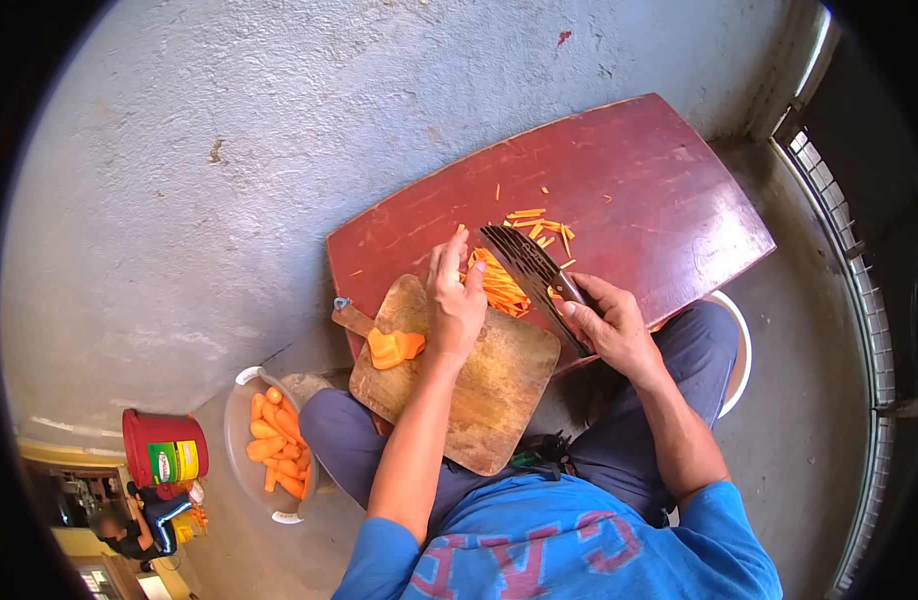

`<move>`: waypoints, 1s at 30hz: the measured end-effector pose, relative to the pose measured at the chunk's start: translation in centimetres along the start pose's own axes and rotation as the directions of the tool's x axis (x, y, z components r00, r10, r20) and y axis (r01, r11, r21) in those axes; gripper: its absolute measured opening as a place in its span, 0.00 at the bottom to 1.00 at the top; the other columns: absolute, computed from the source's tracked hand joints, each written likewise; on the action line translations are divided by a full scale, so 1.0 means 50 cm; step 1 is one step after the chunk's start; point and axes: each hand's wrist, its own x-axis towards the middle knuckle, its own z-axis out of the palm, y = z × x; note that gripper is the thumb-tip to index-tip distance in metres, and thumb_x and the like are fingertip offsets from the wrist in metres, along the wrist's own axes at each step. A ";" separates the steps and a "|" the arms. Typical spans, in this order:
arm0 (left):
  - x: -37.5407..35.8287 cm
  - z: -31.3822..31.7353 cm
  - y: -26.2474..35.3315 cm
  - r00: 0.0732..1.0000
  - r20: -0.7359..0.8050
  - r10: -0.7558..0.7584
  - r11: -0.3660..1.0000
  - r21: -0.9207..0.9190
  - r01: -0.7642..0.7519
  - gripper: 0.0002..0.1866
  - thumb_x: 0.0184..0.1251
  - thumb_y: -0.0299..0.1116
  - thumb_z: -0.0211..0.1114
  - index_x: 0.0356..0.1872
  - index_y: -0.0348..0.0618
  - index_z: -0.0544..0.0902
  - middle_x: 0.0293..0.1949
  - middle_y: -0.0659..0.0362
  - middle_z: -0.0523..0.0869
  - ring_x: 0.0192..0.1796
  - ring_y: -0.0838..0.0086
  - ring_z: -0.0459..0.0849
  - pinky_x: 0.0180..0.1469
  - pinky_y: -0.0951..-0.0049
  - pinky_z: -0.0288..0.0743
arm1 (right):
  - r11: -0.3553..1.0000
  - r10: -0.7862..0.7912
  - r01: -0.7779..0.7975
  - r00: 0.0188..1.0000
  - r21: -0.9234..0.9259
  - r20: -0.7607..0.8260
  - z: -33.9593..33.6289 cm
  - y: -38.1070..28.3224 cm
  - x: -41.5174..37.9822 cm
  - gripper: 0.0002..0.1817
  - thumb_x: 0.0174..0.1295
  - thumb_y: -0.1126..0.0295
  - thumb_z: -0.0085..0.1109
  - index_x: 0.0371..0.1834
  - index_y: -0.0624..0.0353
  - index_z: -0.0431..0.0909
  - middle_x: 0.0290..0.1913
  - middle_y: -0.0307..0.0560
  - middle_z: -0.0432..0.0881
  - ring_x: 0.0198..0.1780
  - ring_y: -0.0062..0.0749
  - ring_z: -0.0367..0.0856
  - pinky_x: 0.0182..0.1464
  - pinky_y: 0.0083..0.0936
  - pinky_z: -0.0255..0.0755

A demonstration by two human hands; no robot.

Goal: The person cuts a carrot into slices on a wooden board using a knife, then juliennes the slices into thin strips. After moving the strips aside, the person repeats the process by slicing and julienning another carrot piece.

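My right hand [617, 328] grips the handle of a broad, dark-bladed knife [524, 262], which is tilted over the far right edge of the cutting board. My left hand [457, 300] is open, its fingers stretched out beside a pile of carrot strips [499, 284] at the board's far edge. A wooden cutting board [489, 400] with a short handle lies partly over my lap and partly on the table. Carrot slices [393, 348] rest on its left side, near my left wrist. More loose carrot strips [541, 226] are scattered on the table beyond the blade.
The red table [619, 170] stands against a rough painted wall [279, 150]. On the floor at left is a clear tub [241, 440] of peeled carrots [281, 445]. Farther left are a red bucket [139, 450] and another person [139, 525]. A white container rim [743, 360] shows by my right knee.
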 end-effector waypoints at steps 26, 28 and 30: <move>-0.120 -0.395 -0.067 0.900 0.337 -0.275 0.873 0.481 0.086 0.36 0.61 0.39 0.93 0.72 0.42 0.94 0.65 0.51 0.91 0.71 0.49 0.86 0.77 0.49 0.78 | 0.990 -0.027 0.041 0.994 -0.134 0.105 0.000 0.024 0.004 0.25 0.83 0.70 0.77 0.77 0.70 0.86 0.50 0.39 0.91 0.47 0.19 0.84 0.49 0.25 0.81; -0.118 -0.384 -0.058 0.913 0.310 -0.265 0.869 0.487 0.087 0.33 0.62 0.37 0.92 0.70 0.40 0.95 0.62 0.50 0.92 0.69 0.49 0.87 0.76 0.51 0.80 | 0.990 -0.017 0.031 0.995 -0.136 0.103 0.002 0.026 0.003 0.25 0.83 0.70 0.77 0.77 0.70 0.86 0.50 0.39 0.91 0.45 0.19 0.83 0.47 0.25 0.81; -0.122 -0.379 -0.070 0.927 0.284 -0.245 0.918 0.376 0.127 0.31 0.63 0.36 0.91 0.67 0.38 0.95 0.59 0.49 0.92 0.67 0.48 0.88 0.74 0.51 0.81 | 0.991 0.018 -0.006 0.996 -0.134 0.093 0.004 0.024 0.003 0.25 0.83 0.70 0.78 0.77 0.69 0.86 0.49 0.38 0.91 0.44 0.18 0.83 0.45 0.24 0.80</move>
